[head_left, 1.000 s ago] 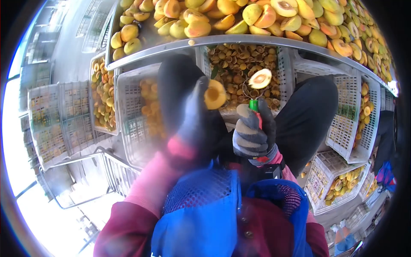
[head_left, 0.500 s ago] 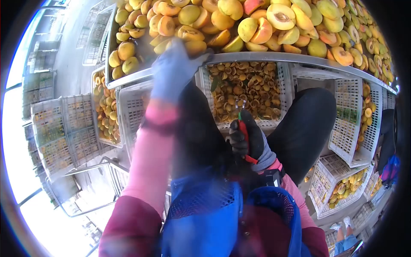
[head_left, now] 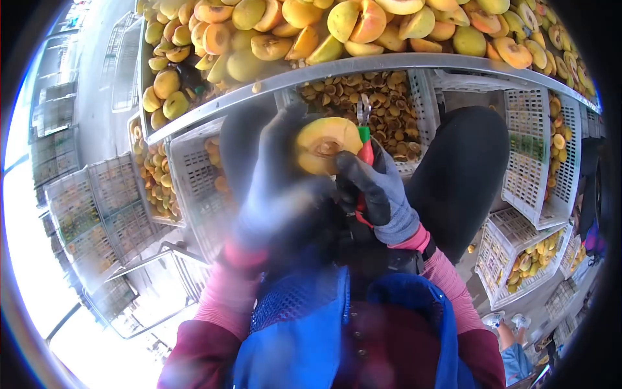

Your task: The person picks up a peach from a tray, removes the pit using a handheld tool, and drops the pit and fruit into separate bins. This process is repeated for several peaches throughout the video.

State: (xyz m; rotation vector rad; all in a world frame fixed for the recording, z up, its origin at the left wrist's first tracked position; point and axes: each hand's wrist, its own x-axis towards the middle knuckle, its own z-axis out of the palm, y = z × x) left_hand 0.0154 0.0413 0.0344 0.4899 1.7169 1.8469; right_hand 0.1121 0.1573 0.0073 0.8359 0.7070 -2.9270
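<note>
A yellow peach half [head_left: 334, 139] is held up between my hands, its cut face and brown centre toward me. My left hand [head_left: 275, 181], in a grey-blue glove and blurred by motion, is at the half's left side with thumb and fingers apart. My right hand [head_left: 376, 188], gloved with dark fingertips, is closed round a red-handled tool [head_left: 366, 152] with a green band and a looped metal tip pointing away from me. The right thumb lies against the half's lower right edge. Beyond, many peach halves [head_left: 363, 29] are heaped on a metal-edged tray [head_left: 363, 63].
Between my knees stands a white crate [head_left: 422, 107] of brown, hollow-looking pieces [head_left: 382, 97]. Crates of fruit flank it, one at left [head_left: 159, 175] and another at right [head_left: 521, 266]. Grey stacked crates [head_left: 97, 214] stand farther left. Another person's feet [head_left: 508, 321] show at lower right.
My left hand has come back from the tray toward my right hand. A peach half is now between the hands. The right hand, with the tool, has risen slightly.
</note>
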